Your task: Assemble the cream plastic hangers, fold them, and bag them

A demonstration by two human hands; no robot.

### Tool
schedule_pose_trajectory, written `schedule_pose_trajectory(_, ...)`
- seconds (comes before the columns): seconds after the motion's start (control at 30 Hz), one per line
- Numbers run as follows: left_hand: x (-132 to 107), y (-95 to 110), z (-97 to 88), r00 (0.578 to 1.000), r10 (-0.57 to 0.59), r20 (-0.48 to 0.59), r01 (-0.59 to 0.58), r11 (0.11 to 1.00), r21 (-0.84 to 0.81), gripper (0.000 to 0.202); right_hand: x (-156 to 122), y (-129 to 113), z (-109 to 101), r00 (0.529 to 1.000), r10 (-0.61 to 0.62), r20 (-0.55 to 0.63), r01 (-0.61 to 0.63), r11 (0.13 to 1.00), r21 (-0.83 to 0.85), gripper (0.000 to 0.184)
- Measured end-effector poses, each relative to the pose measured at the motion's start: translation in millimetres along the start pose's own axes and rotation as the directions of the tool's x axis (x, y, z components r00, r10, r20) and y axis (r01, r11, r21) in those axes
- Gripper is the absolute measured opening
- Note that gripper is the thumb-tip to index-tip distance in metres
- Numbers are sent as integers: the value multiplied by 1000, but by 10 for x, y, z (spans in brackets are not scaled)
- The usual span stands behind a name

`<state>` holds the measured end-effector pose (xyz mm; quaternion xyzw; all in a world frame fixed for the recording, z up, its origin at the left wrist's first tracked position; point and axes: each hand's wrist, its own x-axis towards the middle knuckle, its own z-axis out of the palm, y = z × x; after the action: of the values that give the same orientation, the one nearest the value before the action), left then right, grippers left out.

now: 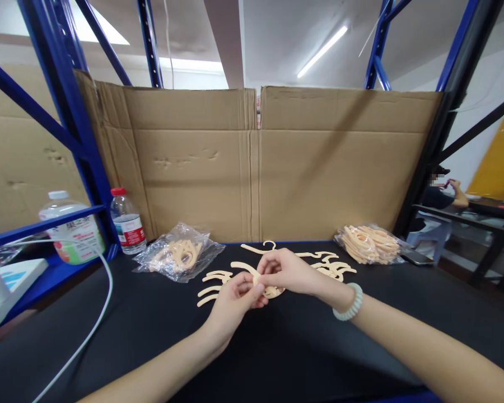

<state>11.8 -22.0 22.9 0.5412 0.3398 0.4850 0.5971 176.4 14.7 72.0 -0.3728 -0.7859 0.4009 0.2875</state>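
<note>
My left hand [240, 294] and my right hand [283, 271] meet over the middle of the black table, fingers pinched together. Both grip a beige plastic hanger arm [242, 265], whose curved end sticks out up and to the left; the gripped part is mostly covered by my fingers. Just left of my hands lie several loose curved beige arms [209, 290]. Behind them is a beige hanger hook [269, 244]. More beige hanger pieces [334, 270] lie beyond my right wrist. A round beige part [274, 292] shows partly under my right hand.
Clear plastic bags of beige parts lie at the back left [178, 254] and back right [369, 244]. A red-capped bottle [128, 221] and a larger jug [73, 226] stand left. A white cable [103, 302] crosses the left side. Cardboard [193, 168] walls the back; a phone [418, 257] lies right.
</note>
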Motion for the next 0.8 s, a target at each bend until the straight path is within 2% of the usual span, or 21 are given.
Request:
schedule_pose_trajectory(0.07, 15, 32, -39, 999, 34, -19, -34, 999, -21, 38, 54, 39, -71, 998, -21, -53, 14, 993, -120, 19)
schedule_pose_trajectory(0.13, 32, 72, -76, 998, 50, -38, -51, 998, -28, 39, 118, 149, -261, 989, -22, -145, -13, 972, -234, 25)
schedule_pose_trajectory(0.2, 44, 117, -111, 998, 42, -48, -44, 999, -29, 41, 162, 322, -493, 966, -48, -253, -40, 943, -331, 21)
schedule_pose_trajectory(0.27, 44, 160, -148, 998, 27, -56, -28, 999, -24, 42, 176, 538, -684, 953, -58, -298, -80, 900, -429, 14)
schedule_pose_trajectory(0.37, 18, 198, -220, 999, 26, -38, -25, 1000, 18, 41, 175, 862, -808, 971, -26, -237, -108, 838, -534, 13)
schedule_pose_trajectory(0.5, -43, 209, -329, 999, 42, -19, -39, 992, 117, 36, 212, 1146, -781, 988, 29, -151, -119, 770, -627, 15)
schedule_pose_trajectory(0.63, -85, 212, -407, 999, 8, -31, -5, 995, 101, 33, 280, 1206, -795, 985, -5, -175, -114, 740, -663, 17)
schedule_pose_trajectory(0.73, -75, 192, -458, 998, -23, -50, 25, 999, 45, 32, 298, 1120, -876, 967, -87, -240, -98, 740, -665, 6)
schedule_pose_trajectory(0.8, -57, 168, -501, 998, -31, -62, 32, 999, 15, 28, 262, 1011, -936, 942, -164, -292, -79, 741, -667, 7)
